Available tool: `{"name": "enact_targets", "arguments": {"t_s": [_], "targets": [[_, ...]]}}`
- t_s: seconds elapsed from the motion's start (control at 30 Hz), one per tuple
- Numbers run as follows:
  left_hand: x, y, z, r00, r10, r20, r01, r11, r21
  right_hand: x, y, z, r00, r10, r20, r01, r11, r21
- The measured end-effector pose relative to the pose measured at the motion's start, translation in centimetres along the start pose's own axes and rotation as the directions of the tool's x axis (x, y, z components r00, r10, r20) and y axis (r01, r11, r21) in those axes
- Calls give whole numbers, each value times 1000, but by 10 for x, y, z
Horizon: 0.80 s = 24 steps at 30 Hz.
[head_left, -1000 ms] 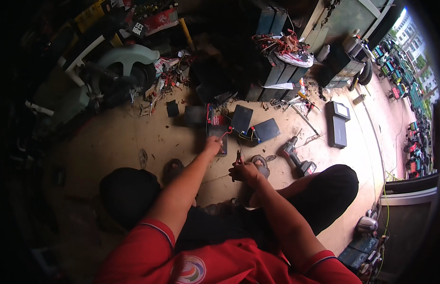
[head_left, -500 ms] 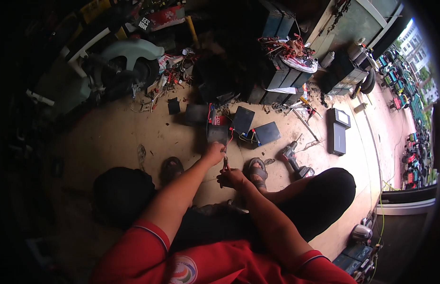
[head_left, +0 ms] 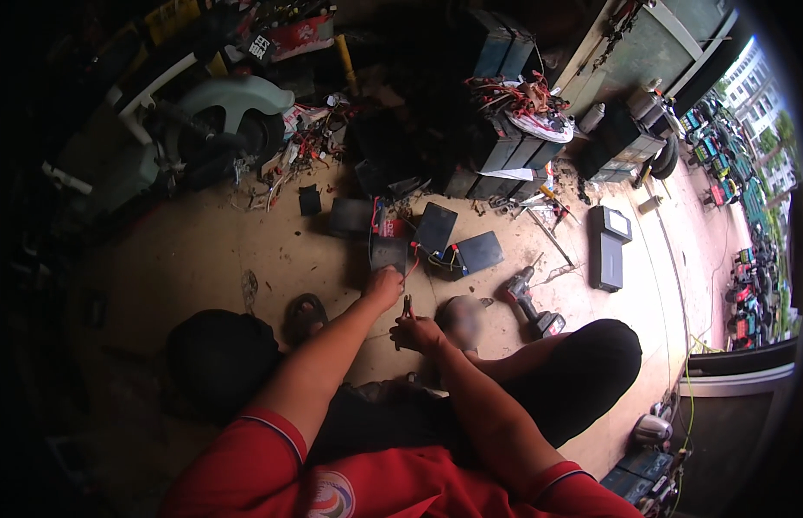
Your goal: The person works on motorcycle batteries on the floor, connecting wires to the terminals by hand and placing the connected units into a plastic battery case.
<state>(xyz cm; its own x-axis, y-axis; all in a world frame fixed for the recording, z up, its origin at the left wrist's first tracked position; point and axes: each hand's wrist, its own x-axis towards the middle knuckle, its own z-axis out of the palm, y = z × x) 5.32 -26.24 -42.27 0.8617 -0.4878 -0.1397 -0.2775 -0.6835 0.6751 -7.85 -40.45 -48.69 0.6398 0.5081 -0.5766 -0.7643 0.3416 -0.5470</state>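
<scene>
My left hand is closed at the near edge of a dark block-shaped battery. Its fingers pinch a thin red wire that runs up to the neighbouring batteries; the wire's end is hidden. Just to the right and nearer to me, my right hand grips pliers with reddish handles, jaws pointing up and away, apart from the wire. Two more dark batteries, one tilted and one further right, are joined by short coloured leads. Another dark block lies to the left, beside a red-labelled one.
A cordless drill lies right of my foot, with a long dark case beyond it. Stacked batteries carry tangled wires. At the far left stands a scooter wheel with a pale fender. A metal rod rests on the floor.
The whole view has shifted slightly. The pliers have dropped a little away from my left hand, widening the gap between them. Both hands keep their grip.
</scene>
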Motion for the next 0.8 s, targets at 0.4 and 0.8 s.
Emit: {"name": "enact_targets", "arguments": {"t_s": [0.4,0.8], "targets": [[4,-51,7,999,-25,-38,29,993,113,-6,-19,41,966,3,257,-85,947,311],[15,-36,5,996,-92,-1,92,995,-48,-13,-46,57,994,113,8,-108,924,367]]}}
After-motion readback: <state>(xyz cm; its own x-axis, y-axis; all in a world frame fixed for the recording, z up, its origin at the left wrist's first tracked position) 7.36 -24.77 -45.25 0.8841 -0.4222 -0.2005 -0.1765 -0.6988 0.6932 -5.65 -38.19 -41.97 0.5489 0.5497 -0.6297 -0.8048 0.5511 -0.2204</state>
